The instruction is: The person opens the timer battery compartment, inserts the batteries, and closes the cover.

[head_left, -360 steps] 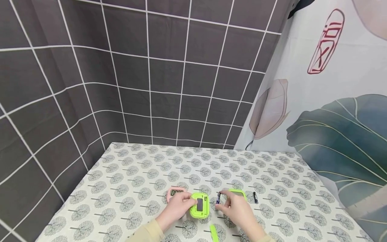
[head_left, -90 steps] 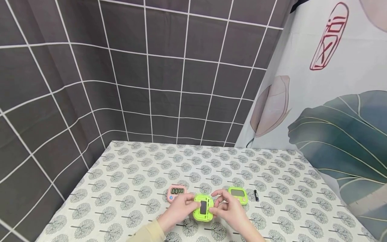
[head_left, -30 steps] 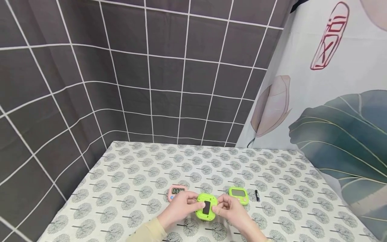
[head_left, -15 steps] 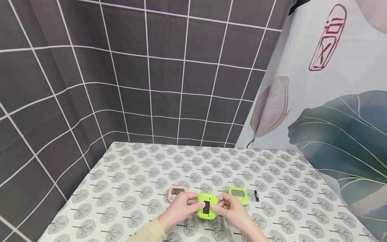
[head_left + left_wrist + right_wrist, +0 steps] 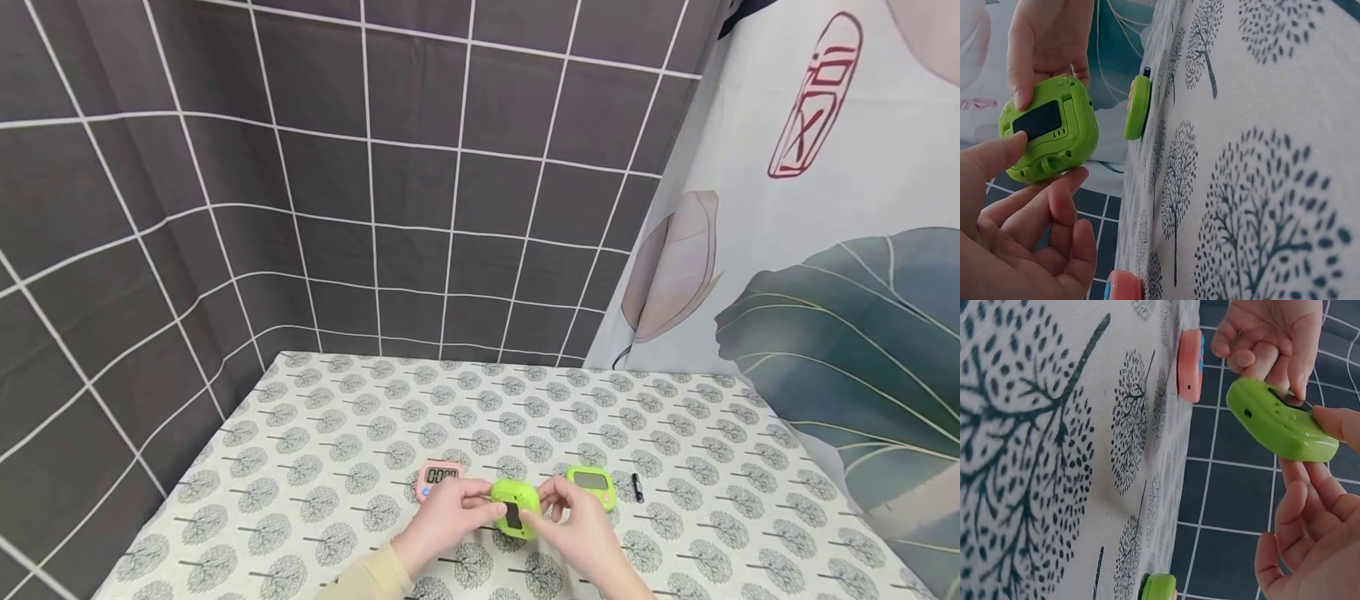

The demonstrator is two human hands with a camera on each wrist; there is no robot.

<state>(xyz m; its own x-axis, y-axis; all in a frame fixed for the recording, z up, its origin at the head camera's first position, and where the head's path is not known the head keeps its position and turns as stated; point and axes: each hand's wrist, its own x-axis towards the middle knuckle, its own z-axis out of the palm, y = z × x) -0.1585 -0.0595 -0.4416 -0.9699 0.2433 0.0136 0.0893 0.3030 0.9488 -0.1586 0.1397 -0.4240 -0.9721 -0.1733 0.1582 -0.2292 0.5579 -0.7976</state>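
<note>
Both hands hold a lime-green digital timer [image 5: 528, 500] above the table, its back with a black rectangle turned up toward the head camera. My left hand [image 5: 450, 510] grips its left side, thumb on the black rectangle [image 5: 1036, 120] and fingers underneath. On the opposite side, my right hand [image 5: 577, 521] pinches the edge, thumb on the back and fingers below. A green strip runs along the back's right side, partly under the right thumb. In the right wrist view the timer [image 5: 1272, 419] is tilted, showing its rounded edge with a small dark slot. Its front is hidden.
Behind my left hand lies a pink timer [image 5: 431, 475] with digits on its display. A second green timer [image 5: 590, 478], display blank, lies beyond my right hand. Right of it is a small dark cylinder [image 5: 637, 487], like a battery. The tablecloth [image 5: 337, 450] has a tree print.
Twelve seconds ago my right hand pinched a battery and a green strip lay on the table; both are gone from there. The right hand now grips the timer, which has tilted slightly since half a second ago.
</note>
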